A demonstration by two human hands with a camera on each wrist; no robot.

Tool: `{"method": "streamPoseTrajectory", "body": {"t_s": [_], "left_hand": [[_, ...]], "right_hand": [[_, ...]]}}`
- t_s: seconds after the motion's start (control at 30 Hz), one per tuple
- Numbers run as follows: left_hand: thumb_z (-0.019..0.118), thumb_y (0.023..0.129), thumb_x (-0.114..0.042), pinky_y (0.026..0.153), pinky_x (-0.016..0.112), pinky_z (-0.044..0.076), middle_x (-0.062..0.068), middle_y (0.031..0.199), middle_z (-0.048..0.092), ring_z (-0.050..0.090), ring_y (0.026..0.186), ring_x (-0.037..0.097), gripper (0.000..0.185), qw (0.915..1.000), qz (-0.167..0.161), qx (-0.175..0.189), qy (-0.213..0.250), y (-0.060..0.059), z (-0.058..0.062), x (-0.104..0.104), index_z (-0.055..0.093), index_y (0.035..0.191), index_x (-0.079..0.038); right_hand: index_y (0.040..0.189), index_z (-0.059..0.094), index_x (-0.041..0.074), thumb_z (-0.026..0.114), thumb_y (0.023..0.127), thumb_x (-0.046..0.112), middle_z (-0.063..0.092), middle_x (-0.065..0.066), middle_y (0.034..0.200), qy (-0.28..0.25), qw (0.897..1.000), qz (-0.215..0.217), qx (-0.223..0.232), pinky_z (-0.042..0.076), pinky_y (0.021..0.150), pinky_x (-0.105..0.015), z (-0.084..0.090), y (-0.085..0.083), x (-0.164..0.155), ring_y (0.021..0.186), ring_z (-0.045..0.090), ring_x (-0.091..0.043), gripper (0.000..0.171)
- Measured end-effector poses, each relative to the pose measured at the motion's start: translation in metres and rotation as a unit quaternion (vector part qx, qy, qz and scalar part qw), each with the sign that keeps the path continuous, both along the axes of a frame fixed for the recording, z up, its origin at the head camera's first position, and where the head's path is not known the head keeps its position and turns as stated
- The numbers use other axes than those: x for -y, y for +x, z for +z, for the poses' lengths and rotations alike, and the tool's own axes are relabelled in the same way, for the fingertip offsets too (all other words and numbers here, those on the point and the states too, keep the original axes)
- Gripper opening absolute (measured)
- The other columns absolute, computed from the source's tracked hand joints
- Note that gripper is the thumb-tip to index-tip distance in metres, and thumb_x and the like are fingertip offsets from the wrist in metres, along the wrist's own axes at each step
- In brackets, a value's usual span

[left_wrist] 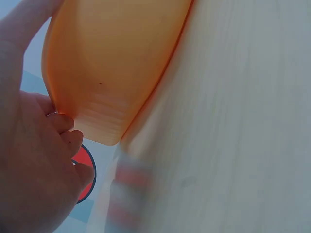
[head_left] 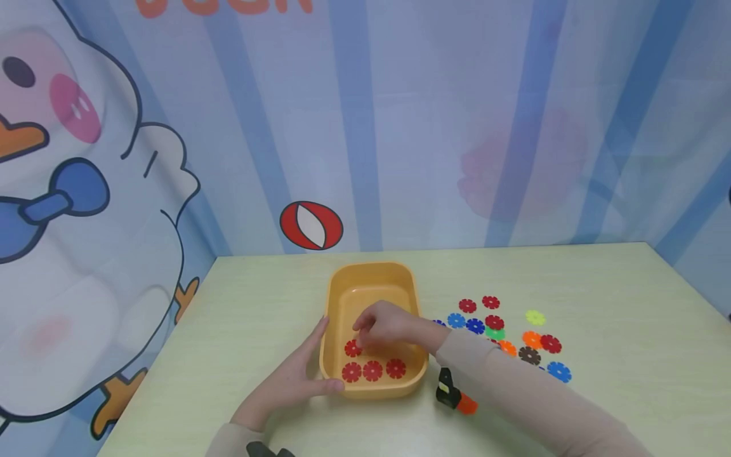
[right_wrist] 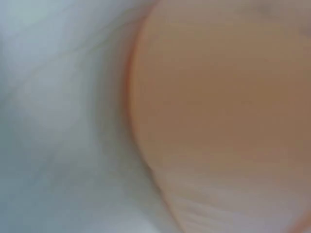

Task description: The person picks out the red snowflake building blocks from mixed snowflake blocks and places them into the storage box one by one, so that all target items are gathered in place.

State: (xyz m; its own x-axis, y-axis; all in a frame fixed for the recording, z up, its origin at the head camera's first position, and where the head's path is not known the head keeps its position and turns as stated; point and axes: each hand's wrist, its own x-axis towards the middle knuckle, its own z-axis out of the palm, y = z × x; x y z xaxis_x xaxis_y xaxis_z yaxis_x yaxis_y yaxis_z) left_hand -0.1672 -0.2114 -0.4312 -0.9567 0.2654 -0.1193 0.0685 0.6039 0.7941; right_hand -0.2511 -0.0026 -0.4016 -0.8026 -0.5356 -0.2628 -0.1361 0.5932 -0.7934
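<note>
A yellow plastic tray (head_left: 374,279) stands on the table with several red notched discs inside. Three of them form a row at its near end, including the middle disc (head_left: 373,370). My left hand (head_left: 291,381) holds the tray's near left corner, thumb at the near rim and fingers along the left wall; the left wrist view shows fingers curled at the tray (left_wrist: 116,63). Over the tray, my right hand (head_left: 385,322) has bent fingers, one fingertip right at another red disc (head_left: 353,348); I cannot tell whether it pinches this disc. The right wrist view is blurred and shows only the tray (right_wrist: 218,107).
Loose notched discs in several colours lie right of the tray, among them a yellow disc (head_left: 535,317), a brown disc (head_left: 529,355) and a blue disc (head_left: 559,372). A small black object (head_left: 447,388) with an orange end is beside the right sleeve. A printed curtain (head_left: 400,127) hangs behind the table.
</note>
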Motion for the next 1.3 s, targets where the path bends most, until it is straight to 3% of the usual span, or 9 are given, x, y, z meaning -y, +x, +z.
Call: {"method": "streamPoseTrajectory", "body": {"t_s": [0.3, 0.43, 0.6, 0.93, 1.3], "left_hand": [[0.079, 0.074, -0.049, 0.113, 0.063, 0.017, -0.001, 0.162, 0.008, 0.009, 0.148, 0.031, 0.112, 1.0000, 0.000, 0.001, 0.001, -0.001, -0.001, 0.000, 0.008, 0.157, -0.023], [0.080, 0.074, -0.048, 0.114, 0.062, 0.016, -0.001, 0.162, 0.007, 0.009, 0.148, 0.031, 0.113, 1.0000, 0.004, -0.002, -0.001, -0.001, -0.001, 0.002, 0.007, 0.156, -0.024], [0.081, 0.074, -0.046, 0.114, 0.061, 0.014, -0.002, 0.162, 0.006, 0.007, 0.148, 0.031, 0.113, 1.0000, 0.002, -0.004, 0.004, -0.001, -0.002, 0.003, 0.007, 0.156, -0.025], [0.079, 0.073, -0.052, 0.112, 0.065, 0.019, -0.002, 0.162, 0.008, 0.008, 0.148, 0.032, 0.113, 1.0000, 0.003, 0.004, 0.006, -0.002, -0.002, 0.001, 0.007, 0.156, -0.027], [0.080, 0.074, -0.048, 0.114, 0.062, 0.017, -0.001, 0.162, 0.007, 0.008, 0.149, 0.030, 0.113, 0.9999, -0.007, -0.005, 0.010, -0.002, -0.002, 0.002, 0.007, 0.156, -0.023]], "right_hand": [[0.114, 0.066, 0.002, 0.075, 0.084, 0.020, 0.067, -0.008, 0.103, -0.061, 0.995, 0.069, -0.050, 0.058, 0.078, -0.029, 0.031, 0.013, -0.041, 0.085, 0.065, -0.014, 0.036], [0.114, 0.066, 0.006, 0.076, 0.084, 0.021, 0.066, -0.011, 0.107, -0.073, 0.991, 0.080, -0.076, 0.056, 0.079, -0.026, 0.040, 0.024, -0.070, 0.087, 0.064, -0.014, 0.035], [0.113, 0.065, 0.003, 0.077, 0.083, 0.020, 0.064, -0.010, 0.104, -0.096, 0.990, 0.071, -0.072, 0.056, 0.076, -0.024, 0.042, 0.038, -0.108, 0.086, 0.062, -0.019, 0.037], [0.113, 0.063, 0.004, 0.080, 0.078, 0.029, 0.063, -0.012, 0.102, -0.071, 0.995, 0.012, -0.065, 0.056, 0.072, -0.023, 0.032, 0.071, -0.171, 0.087, 0.059, -0.021, 0.046], [0.109, 0.065, 0.007, 0.082, 0.074, 0.033, 0.062, -0.003, 0.091, 0.005, 0.999, -0.026, -0.023, 0.053, 0.066, -0.022, 0.001, 0.104, -0.208, 0.085, 0.055, -0.019, 0.047]]}}
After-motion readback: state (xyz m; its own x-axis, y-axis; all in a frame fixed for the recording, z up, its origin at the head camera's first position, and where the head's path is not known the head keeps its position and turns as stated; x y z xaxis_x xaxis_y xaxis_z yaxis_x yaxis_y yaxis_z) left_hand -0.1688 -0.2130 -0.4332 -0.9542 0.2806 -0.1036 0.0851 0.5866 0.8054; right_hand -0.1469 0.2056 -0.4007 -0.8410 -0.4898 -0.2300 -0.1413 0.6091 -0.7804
